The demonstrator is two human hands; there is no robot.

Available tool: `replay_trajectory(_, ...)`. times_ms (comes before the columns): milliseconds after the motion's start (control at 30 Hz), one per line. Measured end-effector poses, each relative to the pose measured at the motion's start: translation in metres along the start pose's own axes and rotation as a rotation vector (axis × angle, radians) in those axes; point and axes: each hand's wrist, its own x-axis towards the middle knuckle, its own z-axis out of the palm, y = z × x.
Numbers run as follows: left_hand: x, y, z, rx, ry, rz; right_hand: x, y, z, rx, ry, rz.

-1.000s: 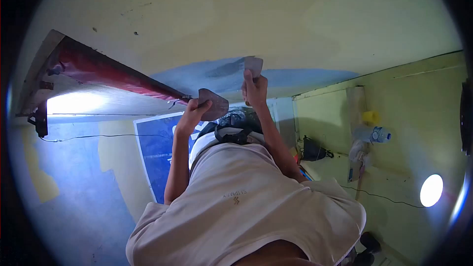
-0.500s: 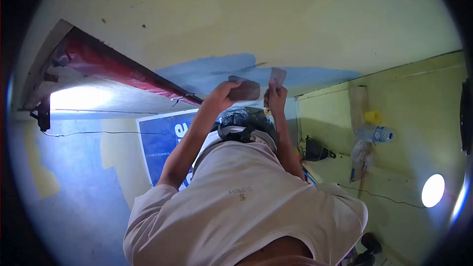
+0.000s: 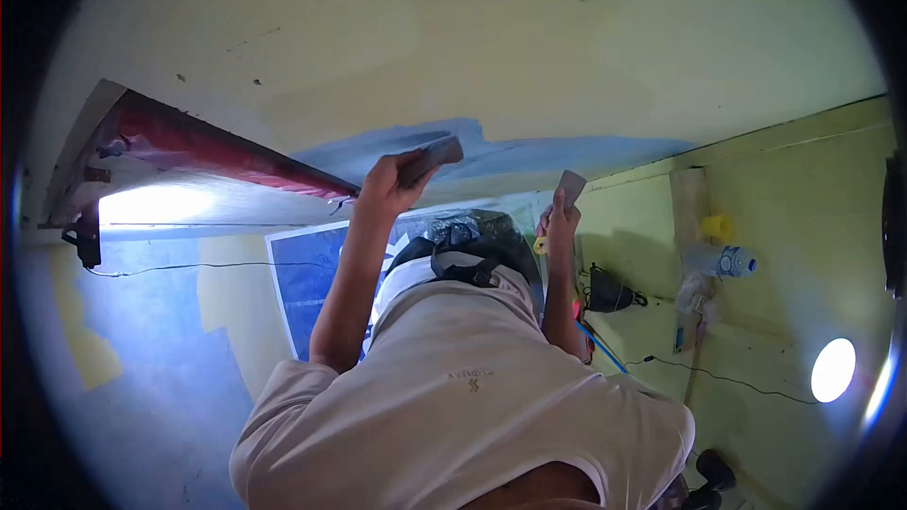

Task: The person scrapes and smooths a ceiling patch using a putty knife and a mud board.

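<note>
My left hand (image 3: 385,189) is closed around a flat dark brown block or blade (image 3: 431,161), which lies across the view of the blue-grey patch (image 3: 491,159) on the cream wall (image 3: 453,47). Whether it touches the wall I cannot tell. To the right, my right hand (image 3: 560,219) grips a smaller flat grey-brown blade (image 3: 571,187) that points up and away. A small yellow piece (image 3: 540,246) shows beside that hand; its link to the blade is unclear. The two hands are well apart.
A red-covered ledge (image 3: 208,146) runs along the left, near a bright light. Below it are a dark blue poster (image 3: 307,283) and a thin cable. On the right are a yellow cup (image 3: 718,227), a plastic bottle (image 3: 732,262), a black bag (image 3: 609,291) and a round lamp (image 3: 833,370).
My left hand and its dark piece have moved left and turned. My right hand has moved right and slightly down with the smaller blade, widening the gap between them.
</note>
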Motion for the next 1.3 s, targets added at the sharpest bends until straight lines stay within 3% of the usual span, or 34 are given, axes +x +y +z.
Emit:
replay_trajectory(67,-0.019,0.0,0.031,-0.129,-0.03,0.016,0.001,-0.003,-0.001,0.003,-0.022,0.042)
replay_trajectory(167,-0.045,0.037,-0.007,0.706,-0.229,0.407,0.005,-0.016,0.0,-0.053,-0.113,0.017)
replay_trajectory(200,-0.061,0.047,-0.007,-0.013,-0.314,0.203,0.009,-0.014,0.0,-0.076,-0.181,-0.015)
replay_trajectory(267,-0.081,0.06,-0.011,-0.359,-0.115,0.178,0.015,-0.008,0.004,-0.116,-0.314,-0.077)
replay_trajectory(367,-0.062,0.05,-0.063,-0.076,-0.063,0.24,-0.005,-0.052,0.04,-0.269,-0.55,-0.055)
replay_trajectory(400,-0.062,0.036,-0.056,-0.156,-0.281,0.09,-0.015,-0.076,0.056,-0.305,-0.638,-0.069)
replay_trajectory(467,-0.058,0.004,-0.027,-0.06,-0.025,0.156,-0.023,-0.105,0.083,-0.445,-0.752,-0.181)
replay_trajectory(533,-0.042,-0.007,-0.022,-0.025,-0.094,0.068,-0.02,-0.12,0.102,-0.613,-0.827,-0.338)
replay_trajectory(600,-0.039,-0.005,-0.015,0.017,-0.094,0.14,-0.012,-0.127,0.119,-0.813,-0.851,-0.543)
replay_trajectory(667,-0.043,0.005,-0.009,-0.024,-0.128,0.212,-0.009,-0.138,0.134,-0.802,-0.863,-0.545)
replay_trajectory(800,-0.061,0.024,-0.038,-0.084,0.025,0.418,-0.01,-0.157,0.16,-0.757,-0.895,-0.583)
replay_trajectory(1033,-0.068,0.016,-0.062,-0.041,0.034,0.374,-0.021,-0.16,0.172,-0.822,-0.891,-0.601)
replay_trajectory(1300,-0.061,0.017,-0.049,-0.03,-0.097,0.328,-0.033,-0.165,0.17,-0.847,-0.82,-0.618)
